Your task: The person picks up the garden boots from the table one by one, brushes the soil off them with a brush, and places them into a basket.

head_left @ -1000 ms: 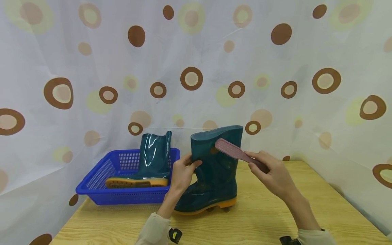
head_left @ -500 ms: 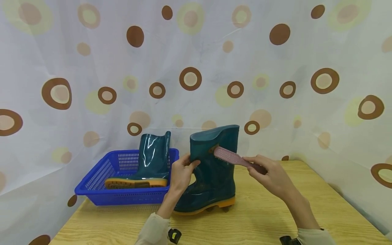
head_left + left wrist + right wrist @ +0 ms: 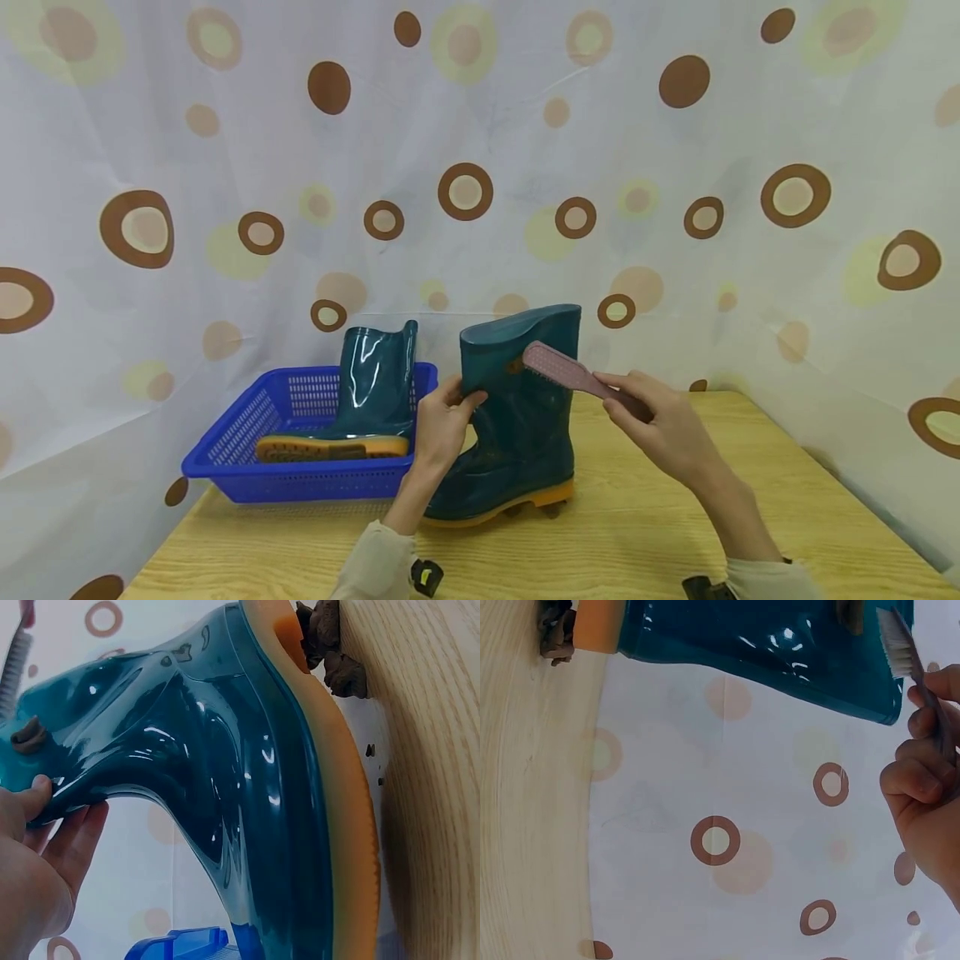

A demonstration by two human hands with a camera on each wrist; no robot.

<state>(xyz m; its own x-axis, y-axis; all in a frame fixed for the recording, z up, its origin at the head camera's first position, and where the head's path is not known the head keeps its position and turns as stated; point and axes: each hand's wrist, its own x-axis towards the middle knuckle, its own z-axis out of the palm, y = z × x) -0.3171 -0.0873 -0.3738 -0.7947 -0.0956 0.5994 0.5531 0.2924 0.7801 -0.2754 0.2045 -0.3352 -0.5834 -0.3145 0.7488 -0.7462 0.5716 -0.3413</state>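
Observation:
A dark green rubber boot [image 3: 517, 437] with an orange sole stands on the table, tilted slightly. My left hand [image 3: 441, 423] pinches the front of its shaft, thumb on the near side, as the left wrist view shows. A brown, mud-like clump [image 3: 28, 735] sticks to the upper shaft. Several more brown lumps [image 3: 330, 656] cling under the heel. In my right hand [image 3: 662, 427] is a pink scrubbing brush [image 3: 558, 368], gripped by its handle. The brush's white bristles [image 3: 896, 645] face the shaft close beside the clump.
To the left, a blue plastic basket [image 3: 322, 482] holds a second green boot [image 3: 375, 383] with its sole partly turned outward. The wooden table [image 3: 675, 517] reaches back to a white curtain [image 3: 480, 108] patterned with brown and beige circles.
The brush moved down the shaft toward the brown clump, then slightly back up. The boot's top has shifted a little left. My left hand keeps its grip.

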